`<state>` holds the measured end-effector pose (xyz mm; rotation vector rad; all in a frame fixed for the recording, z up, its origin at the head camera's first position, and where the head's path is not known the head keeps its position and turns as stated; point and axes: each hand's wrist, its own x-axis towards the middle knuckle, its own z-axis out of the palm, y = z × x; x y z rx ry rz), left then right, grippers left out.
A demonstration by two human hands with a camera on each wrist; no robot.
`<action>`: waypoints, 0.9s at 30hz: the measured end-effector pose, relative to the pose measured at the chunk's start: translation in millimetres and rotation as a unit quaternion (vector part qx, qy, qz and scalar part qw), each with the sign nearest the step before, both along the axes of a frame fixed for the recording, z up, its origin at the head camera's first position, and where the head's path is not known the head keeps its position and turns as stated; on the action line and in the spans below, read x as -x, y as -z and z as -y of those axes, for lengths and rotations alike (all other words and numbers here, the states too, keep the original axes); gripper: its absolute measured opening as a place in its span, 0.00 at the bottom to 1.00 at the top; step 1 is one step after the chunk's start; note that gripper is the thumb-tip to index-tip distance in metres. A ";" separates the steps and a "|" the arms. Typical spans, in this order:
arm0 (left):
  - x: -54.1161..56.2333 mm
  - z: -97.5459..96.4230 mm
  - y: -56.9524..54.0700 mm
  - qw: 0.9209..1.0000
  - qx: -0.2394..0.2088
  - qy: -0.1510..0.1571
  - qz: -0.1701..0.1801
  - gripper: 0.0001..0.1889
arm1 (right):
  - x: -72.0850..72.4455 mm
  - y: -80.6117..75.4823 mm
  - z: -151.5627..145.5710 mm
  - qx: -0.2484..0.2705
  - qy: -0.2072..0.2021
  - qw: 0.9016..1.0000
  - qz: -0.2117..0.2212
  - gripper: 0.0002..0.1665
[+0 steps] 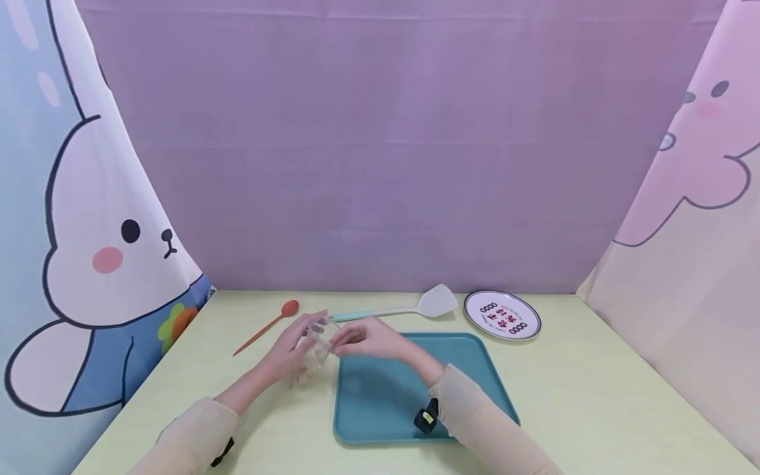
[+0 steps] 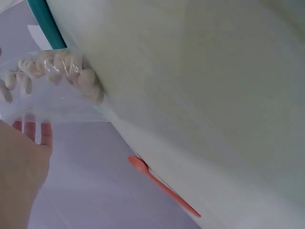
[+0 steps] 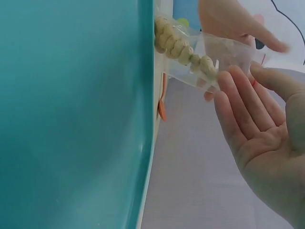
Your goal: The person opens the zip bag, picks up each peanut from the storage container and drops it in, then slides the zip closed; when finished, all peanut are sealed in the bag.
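Observation:
A clear plastic bag [image 1: 318, 351] of pale, lumpy, nut-like pieces [image 3: 178, 46] hangs between my hands, above the table left of the tray. My left hand [image 1: 289, 354] grips the bag from the left; in the left wrist view its fingers [image 2: 46, 134] reach behind the plastic. Its thumb stretches out, blurred, in the right wrist view. My right hand [image 1: 375, 338] pinches the bag's edge with thumb and fingertips, its other fingers fairly straight beside the bag. The pieces lie along the bag's lower part. Exact fingertip contact is partly hidden.
A teal tray [image 1: 386, 402] lies under my right forearm. Behind are a white spatula [image 1: 436, 301] with a mint handle and a white plate [image 1: 522, 309] with red print. An orange-red spoon [image 1: 289, 308] lies at the left. A purple curtain [image 1: 380, 145] closes the table's back.

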<state>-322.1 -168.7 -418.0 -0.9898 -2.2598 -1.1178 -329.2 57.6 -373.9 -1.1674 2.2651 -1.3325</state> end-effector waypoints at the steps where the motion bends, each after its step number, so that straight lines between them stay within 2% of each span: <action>1: 0.2 0.6 -0.8 1.000 0.000 -0.001 -0.004 0.20 | -0.1 0.3 0.6 -0.005 0.006 1.000 -0.007 0.14; 3: 1.3 2.0 -2.7 1.000 -0.005 -0.001 -0.007 0.19 | -0.3 0.2 1.7 -0.011 0.017 1.000 -0.017 0.16; 6: 3.3 4.6 -5.9 1.000 -0.013 -0.010 0.010 0.20 | -1.0 -1.5 3.0 -0.016 0.045 0.998 -0.032 0.20; 10: 3.9 6.5 -14.9 0.999 -0.014 -0.021 0.022 0.19 | -2.5 -7.2 6.0 0.008 0.084 0.996 -0.033 0.20; 11: 3.3 6.2 -18.6 0.999 -0.015 -0.025 0.017 0.18 | -2.6 -8.9 6.9 0.023 0.092 0.995 -0.028 0.19; 15: -9.8 0.1 -45.5 0.999 -0.025 -0.040 0.010 0.17 | -4.5 -20.0 7.8 0.072 0.123 0.990 -0.014 0.15; 17: -9.0 -0.2 -51.6 0.998 -0.039 -0.041 0.010 0.17 | -4.5 -25.1 5.5 0.090 0.128 0.988 -0.016 0.14; 19: -5.3 1.0 -54.1 0.998 -0.051 -0.042 0.020 0.15 | -4.4 -30.4 0.6 0.103 0.122 0.987 -0.028 0.16; 22: 5.0 3.2 -51.9 0.995 -0.069 -0.051 0.046 0.13 | -2.7 -36.7 -10.3 0.121 0.120 0.984 -0.043 0.21; 25: 2.5 -2.9 -58.5 0.991 -0.091 -0.059 0.078 0.11 | -8.1 -49.5 -23.5 0.128 0.128 0.982 -0.052 0.24; 27: 0.4 -9.5 -61.3 0.989 -0.104 -0.059 0.091 0.10 | -13.4 -59.1 -33.5 0.126 0.136 0.981 -0.056 0.22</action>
